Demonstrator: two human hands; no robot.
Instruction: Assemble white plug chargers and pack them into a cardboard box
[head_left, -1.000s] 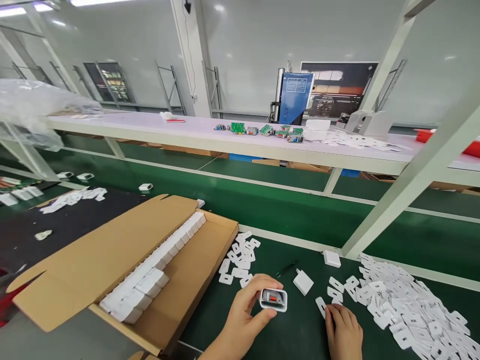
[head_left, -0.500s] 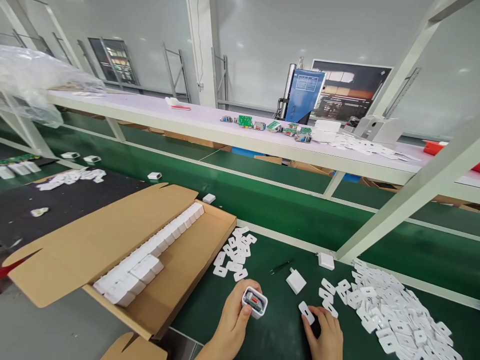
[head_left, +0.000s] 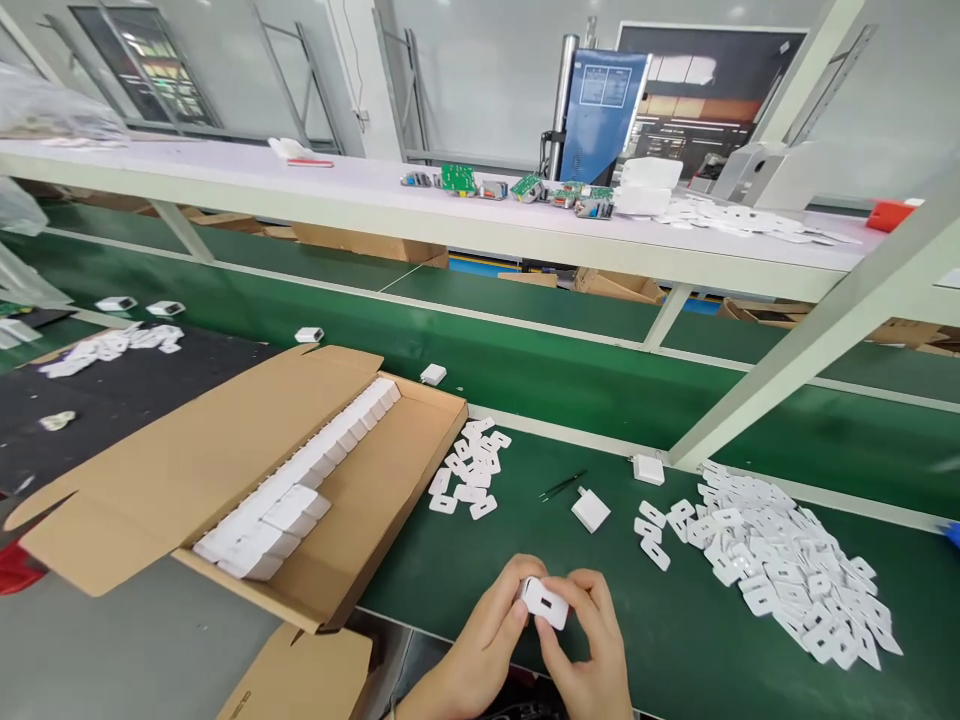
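Observation:
My left hand [head_left: 484,632] is closed around a white charger housing [head_left: 526,592], low in the middle of the head view. Thumb and fingers of my right hand [head_left: 592,640] pinch a white end cap [head_left: 547,604] with a dark slot, holding it against the housing's end. The cap covers that end, so the inside is hidden; whether it sits flush I cannot tell. Just beyond my hands lie a white charger [head_left: 591,510] and black tweezers [head_left: 562,486]. A few loose end caps [head_left: 651,530] are on the green bench [head_left: 525,540].
A large heap of end caps [head_left: 795,570] spreads at right, a smaller pile [head_left: 472,465] at centre. On the left an open cardboard box [head_left: 367,490] holds a row of white chargers [head_left: 300,480]. Circuit boards [head_left: 459,180] stand on the shelf. A slanted post [head_left: 787,350] rises at right.
My right hand has lifted an end cap from the bench and moved left, bringing it onto the housing in my left hand. The housing's open end is now covered. The camera view has tilted down.

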